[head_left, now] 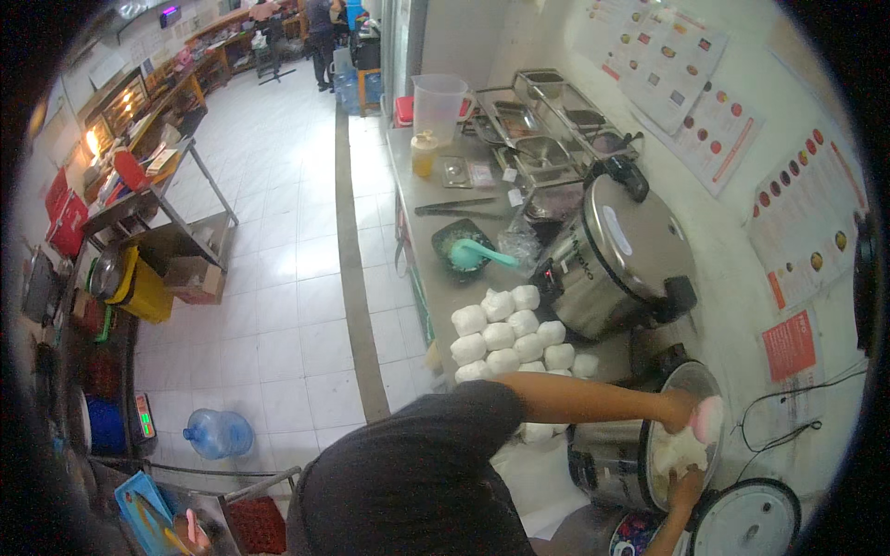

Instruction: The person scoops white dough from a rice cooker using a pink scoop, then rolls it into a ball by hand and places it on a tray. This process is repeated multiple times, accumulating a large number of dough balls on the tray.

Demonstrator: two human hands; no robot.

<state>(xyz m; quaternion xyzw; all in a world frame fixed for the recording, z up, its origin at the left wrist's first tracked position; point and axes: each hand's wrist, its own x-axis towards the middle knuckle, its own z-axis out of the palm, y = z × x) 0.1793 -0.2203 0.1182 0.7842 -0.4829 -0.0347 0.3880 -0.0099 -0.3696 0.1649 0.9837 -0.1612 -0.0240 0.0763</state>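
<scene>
An open steel rice cooker [612, 462] lies tilted towards the wall side in this view, with a white mass that looks like cooked rice [678, 452] at its mouth. My left hand [680, 410] reaches inside its rim and is closed around a pink utensil [708, 418], perhaps a rice paddle; its grip is partly hidden. At the lower side of the opening, my right hand [685, 485] touches the white mass, and whether it grips any is unclear. Rows of rounded white wrapped bundles [499, 336] sit on the steel counter [445, 285], partly covered by my left arm.
A second, lidded rice cooker [626, 257] stands beyond the bundles. Near it are a black bowl [452, 240] with a turquoise scoop [487, 253], tongs [459, 207], a plastic pitcher [438, 108] and steel pans [542, 149]. A round lid [747, 521] is at lower right. People stand far back.
</scene>
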